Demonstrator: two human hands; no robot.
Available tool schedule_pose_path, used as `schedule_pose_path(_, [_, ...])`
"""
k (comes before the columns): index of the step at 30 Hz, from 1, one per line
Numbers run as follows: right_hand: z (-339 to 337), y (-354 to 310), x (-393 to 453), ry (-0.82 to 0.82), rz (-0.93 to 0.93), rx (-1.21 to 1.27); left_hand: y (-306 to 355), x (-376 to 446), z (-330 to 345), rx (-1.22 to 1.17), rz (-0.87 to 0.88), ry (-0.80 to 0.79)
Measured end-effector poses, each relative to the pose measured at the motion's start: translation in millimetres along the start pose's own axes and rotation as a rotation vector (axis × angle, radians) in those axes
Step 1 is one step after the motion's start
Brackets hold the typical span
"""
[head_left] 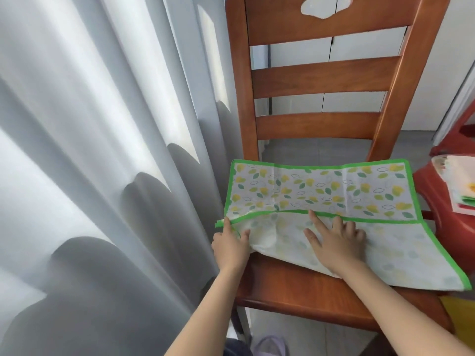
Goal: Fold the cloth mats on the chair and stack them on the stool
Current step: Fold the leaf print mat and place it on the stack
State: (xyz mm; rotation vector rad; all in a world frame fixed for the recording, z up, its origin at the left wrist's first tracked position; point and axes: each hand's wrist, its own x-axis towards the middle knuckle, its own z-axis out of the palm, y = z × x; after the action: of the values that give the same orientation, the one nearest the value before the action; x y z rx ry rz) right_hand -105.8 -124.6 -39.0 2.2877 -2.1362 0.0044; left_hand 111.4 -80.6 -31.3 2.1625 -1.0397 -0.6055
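The left hand [231,242] pinches the left corner of the cloth mat [321,191], thumb and forefinger closed on the green border where the near flap is turned over. The right hand [336,240] lies flat and open on that flap, fingers spread, holding nothing, only pressing. Its fingertips [312,214] touch the green edge that runs across the middle of the mat.

The mat lies on the seat of the wooden chair [308,296], with its long axis from left to right, across the person's view. The folded edge is just beyond both hands, so I think the next smoothing goes along this axis toward the right end, which hangs past the seat and is nearer to the right hand.

The red stool [431,188] stands to the right of the chair, cut by the frame edge. Folded mats [460,186] already rest on it, but how many I cannot tell. The grey curtain [102,150] fills the left side.
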Motion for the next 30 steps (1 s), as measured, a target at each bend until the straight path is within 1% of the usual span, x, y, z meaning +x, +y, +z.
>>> schedule_pose_path(3, [0.8, -0.9, 5.6, -0.005, 0.026, -0.023, -4.0, 2.7, -2.9, 0.040, 0.029, -0.031])
schedule_pose_path(6, [5.2, 1.0, 7.2, -0.017, 0.044, -0.004, 2.4, -7.4, -9.6, -0.021, 0.050, -0.006])
schedule_pose_path(11, [8.1, 3.2, 7.5, -0.057, 0.066, 0.073, 6.3, -13.4, -33.5, -0.296, 0.020, -0.001])
schedule_pose_path(14, [7.8, 3.5, 7.4, -0.084, 0.069, 0.078, 1.3, -11.3, -54.6, -0.568, 0.024, -0.086])
schedule_pose_path(16, [6.8, 3.5, 6.9, -0.091, 0.069, 0.076, -4.1, -6.6, -66.7, -0.700, 0.015, -0.157])
schedule_pose_path(17, [6.4, 3.4, 6.7, -0.093, 0.069, 0.075, -5.5, -4.1, -71.9, -0.746, 0.002, -0.187])
schedule_pose_path(21, [6.5, 4.0, 6.6, -0.093, 0.075, 0.069, -10.8, 2.8, -79.3, -0.873, -0.041, -0.224])
schedule_pose_path(24, [6.9, 3.8, 6.4, -0.095, 0.075, 0.084, -9.2, 0.7, -79.5, -0.962, -0.118, -0.217])
schedule_pose_path(25, [7.0, 3.5, 6.3, -0.095, 0.074, 0.083, -9.3, -0.4, -77.8, -0.977, -0.150, -0.205])
schedule_pose_path(26, [6.9, 3.3, 6.4, -0.093, 0.075, 0.079, -11.1, -1.0, -75.5, -0.945, -0.167, -0.177])
schedule_pose_path(28, [7.0, 3.1, 7.4, -0.096, 0.075, 0.068, -15.4, -4.2, -71.0, -0.819, -0.175, -0.108])
schedule_pose_path(30, [7.9, 3.1, 8.1, -0.103, 0.075, 0.069, -20.4, -8.6, -69.2, -0.667, -0.199, -0.076])
